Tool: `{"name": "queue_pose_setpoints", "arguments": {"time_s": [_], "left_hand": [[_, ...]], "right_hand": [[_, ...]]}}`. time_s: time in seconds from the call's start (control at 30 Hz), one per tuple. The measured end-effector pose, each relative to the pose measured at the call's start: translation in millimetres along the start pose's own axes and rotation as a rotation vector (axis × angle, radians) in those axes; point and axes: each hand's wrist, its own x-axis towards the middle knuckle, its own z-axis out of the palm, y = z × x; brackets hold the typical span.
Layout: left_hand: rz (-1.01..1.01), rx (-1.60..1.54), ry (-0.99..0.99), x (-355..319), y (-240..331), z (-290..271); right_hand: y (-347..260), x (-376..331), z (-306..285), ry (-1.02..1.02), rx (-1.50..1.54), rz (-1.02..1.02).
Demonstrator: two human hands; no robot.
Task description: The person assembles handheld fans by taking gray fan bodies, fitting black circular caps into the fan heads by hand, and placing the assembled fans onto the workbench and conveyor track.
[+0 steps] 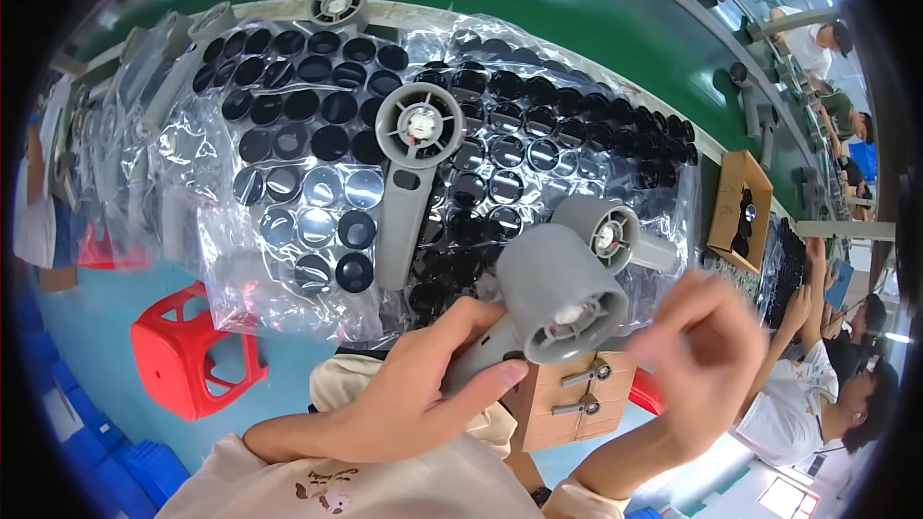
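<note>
Holding a grey fan body (550, 300) by its handle, the left hand (413, 394) sits at about six o'clock in the view, fingers wrapped shut around the handle with the round head tilted up toward one o'clock. The right hand (707, 346) hovers at four o'clock, just beside the head's open face; it is blurred, fingers loosely curled, and whether that grip pinches a small part I cannot tell. The motor shows inside the head, so the face looks uncovered as yet.

On the table (577, 0), a plastic sheet (288, 259) carries rows of black discs (332, 142) across the middle and toward two o'clock. Three more fan bodies lie on it: one at centre (415, 139), one at twelve o'clock (336, 2) and one just behind the held piece (606, 231), all open-faced too. Many discs remain on the sheet, so judging by this, most of the batch is left to do.

A small wooden jig (577, 404) with two metal clips stands under the held body. A red stool (192, 351) is at eight o'clock, and a cardboard box (740, 197) lies at three o'clock. Other people work along the line at the right edge.
</note>
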Motion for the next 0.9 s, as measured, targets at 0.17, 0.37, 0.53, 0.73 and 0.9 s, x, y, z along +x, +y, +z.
{"name": "queue_pose_setpoints", "arguments": {"time_s": [0.17,0.37,0.53,0.73,0.9], "left_hand": [[0.023,-0.233,0.039,14,-6,3],[-0.083,-0.362,-0.001,19,7,-3],[-0.079,-0.422,0.019,22,8,-2],[-0.166,-0.602,-0.082,26,21,-5],[-0.124,-0.628,-0.002,25,22,2]], "right_hand": [[112,60,-42,0.248,-0.356,0.111],[145,68,-38,0.278,-0.592,0.067],[135,70,-35,0.255,-0.406,0.179],[93,34,-55,0.309,0.1,0.092],[13,-5,6,0.409,0.143,-0.137]]}}
